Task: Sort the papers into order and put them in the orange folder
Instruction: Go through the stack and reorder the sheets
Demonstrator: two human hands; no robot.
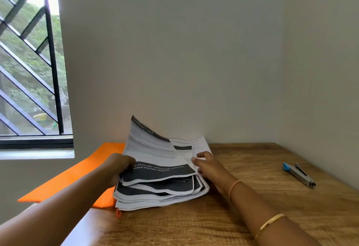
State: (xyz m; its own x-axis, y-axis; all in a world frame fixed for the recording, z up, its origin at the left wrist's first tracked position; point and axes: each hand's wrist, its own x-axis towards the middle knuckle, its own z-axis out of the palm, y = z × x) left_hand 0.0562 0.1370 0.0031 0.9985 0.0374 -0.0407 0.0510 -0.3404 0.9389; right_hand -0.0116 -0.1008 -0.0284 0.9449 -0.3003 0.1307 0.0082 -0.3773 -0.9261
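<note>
A stack of printed papers (159, 189) with black bands lies on the wooden table (194, 224), partly over the orange folder (81, 175) at the left. My left hand (118, 166) grips the left edge of the top sheets and lifts them, so the uppermost page (147, 144) stands tilted up. My right hand (206, 164) pinches the right edge of a sheet between thumb and fingers. The lower sheets are fanned out and uneven.
A grey stapler with a blue end (299, 174) lies on the table at the right, near the wall. A barred window (33, 61) is at the left. The folder overhangs the table's left edge.
</note>
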